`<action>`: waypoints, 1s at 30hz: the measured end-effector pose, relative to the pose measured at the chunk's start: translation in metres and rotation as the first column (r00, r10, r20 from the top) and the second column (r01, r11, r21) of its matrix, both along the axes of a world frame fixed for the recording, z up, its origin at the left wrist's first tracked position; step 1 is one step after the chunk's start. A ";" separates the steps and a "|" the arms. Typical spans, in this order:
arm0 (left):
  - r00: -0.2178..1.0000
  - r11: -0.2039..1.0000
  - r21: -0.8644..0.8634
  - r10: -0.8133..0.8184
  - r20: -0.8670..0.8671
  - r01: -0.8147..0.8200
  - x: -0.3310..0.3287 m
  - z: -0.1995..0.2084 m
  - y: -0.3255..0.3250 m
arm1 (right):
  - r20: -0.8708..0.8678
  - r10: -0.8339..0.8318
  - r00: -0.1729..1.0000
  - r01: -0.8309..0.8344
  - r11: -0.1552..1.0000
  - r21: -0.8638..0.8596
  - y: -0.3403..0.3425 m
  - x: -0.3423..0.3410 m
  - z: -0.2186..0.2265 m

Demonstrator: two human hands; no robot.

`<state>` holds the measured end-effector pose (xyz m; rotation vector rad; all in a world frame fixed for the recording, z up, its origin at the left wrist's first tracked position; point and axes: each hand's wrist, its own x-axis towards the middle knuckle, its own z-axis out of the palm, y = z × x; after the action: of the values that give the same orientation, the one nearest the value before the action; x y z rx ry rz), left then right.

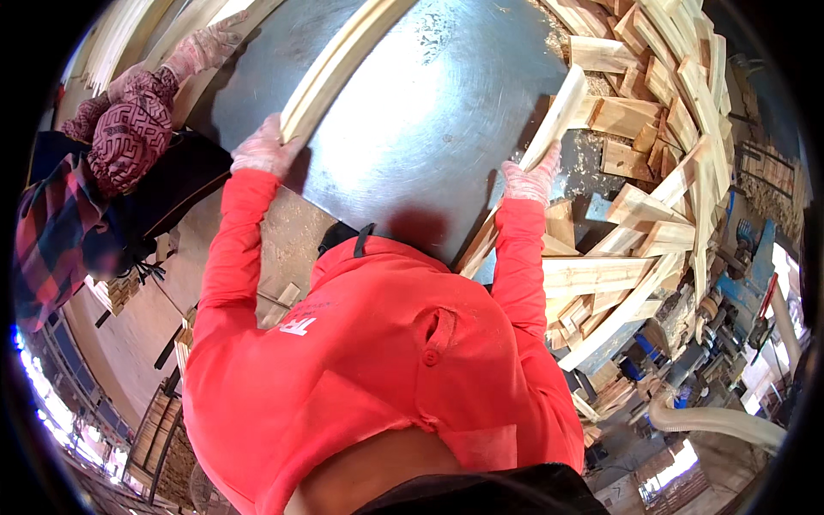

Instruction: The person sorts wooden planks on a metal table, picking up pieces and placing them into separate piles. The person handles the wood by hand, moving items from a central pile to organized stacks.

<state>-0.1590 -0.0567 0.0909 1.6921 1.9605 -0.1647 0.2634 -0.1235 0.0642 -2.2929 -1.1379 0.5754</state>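
My left hand (262, 152), in a pale, stained glove, is closed round the near end of a long wooden strip (339, 64). The strip runs away from me over the shiny metal tabletop (386, 137) and leaves the view at the top. On the right, my right hand (532, 180), gloved too, grips the lower end of a shorter wooden board (558, 116). That board slants up to the right by the tabletop's right side, beside a heap of wood offcuts (627, 116). My thumbs and fingers are only partly visible.
At the left, a person in a patterned head covering (133, 137) reaches a gloved hand (202, 50) over long strips (129, 39). Offcuts pile along the right edge. Machinery (738, 300) and a ribbed hose (712, 421) stand at lower right, a rack of wood (154, 433) at lower left.
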 end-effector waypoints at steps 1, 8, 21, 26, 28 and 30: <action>0.996 0.992 0.106 -0.055 -0.076 0.063 -0.025 -0.021 -0.007 | -0.056 0.061 0.997 -0.056 0.995 0.088 0.006 -0.003 0.000; 0.978 0.978 0.140 -0.133 -0.160 0.156 0.021 0.033 0.003 | -0.905 0.256 0.339 0.307 0.879 0.364 0.066 -0.022 -0.003; -0.003 0.722 -0.526 0.590 0.807 0.449 0.220 -0.065 -0.019 | 0.684 0.234 0.691 -0.445 0.883 0.148 0.088 0.126 0.132; 0.523 0.850 -0.497 0.348 0.778 0.174 0.202 -0.029 0.004 | 0.732 0.479 0.485 0.052 0.819 -0.571 0.062 0.249 0.126; 0.471 0.882 -0.419 0.282 0.836 0.215 0.203 -0.051 0.004 | 0.744 0.332 0.580 0.021 0.907 -0.420 0.064 0.280 0.099; 0.390 0.790 -0.588 0.493 0.777 0.173 0.207 -0.023 -0.003 | 0.947 0.208 0.244 -0.027 0.978 -0.208 0.064 0.276 0.061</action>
<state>0.0478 -0.0601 0.0683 0.7752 0.9936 0.2092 0.5392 -0.0595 0.1253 -2.6835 -1.8335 -1.0277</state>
